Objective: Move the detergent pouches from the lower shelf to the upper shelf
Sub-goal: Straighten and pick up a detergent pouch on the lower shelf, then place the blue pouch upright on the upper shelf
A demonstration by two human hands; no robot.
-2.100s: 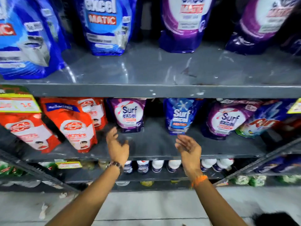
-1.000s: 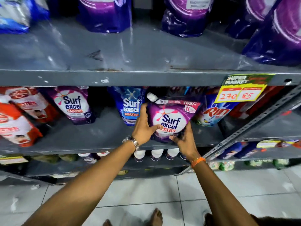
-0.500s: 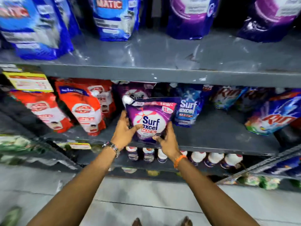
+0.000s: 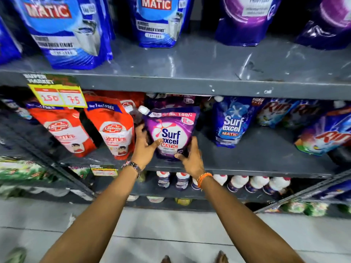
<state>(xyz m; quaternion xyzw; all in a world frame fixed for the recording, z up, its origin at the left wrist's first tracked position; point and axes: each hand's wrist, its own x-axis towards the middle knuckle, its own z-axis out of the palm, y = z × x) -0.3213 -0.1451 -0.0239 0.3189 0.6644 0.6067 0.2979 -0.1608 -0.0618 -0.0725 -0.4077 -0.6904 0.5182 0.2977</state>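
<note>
A purple Surf Excel pouch [image 4: 171,130] with a white cap stands upright near the front of the lower shelf [image 4: 256,164]. My left hand [image 4: 144,147] grips its left side and my right hand [image 4: 190,158] holds its lower right corner. Behind it, another purple pouch [image 4: 171,100] is partly hidden. A blue Surf Excel pouch [image 4: 230,122] stands to the right on the same shelf. The upper shelf [image 4: 190,63] carries large blue pouches [image 4: 64,31] on the left and purple pouches [image 4: 245,19] on the right, with bare grey surface in front.
Red Lifebuoy pouches [image 4: 114,130] stand just left of my left hand. Rin pouches [image 4: 322,135] lie at the right. A yellow price tag [image 4: 58,96] hangs from the upper shelf edge. White-capped bottles [image 4: 237,184] line the shelf below, above a tiled floor.
My empty hands reached in and took the purple pouch with both hands. It has since shifted left along the lower shelf, next to the red pouches.
</note>
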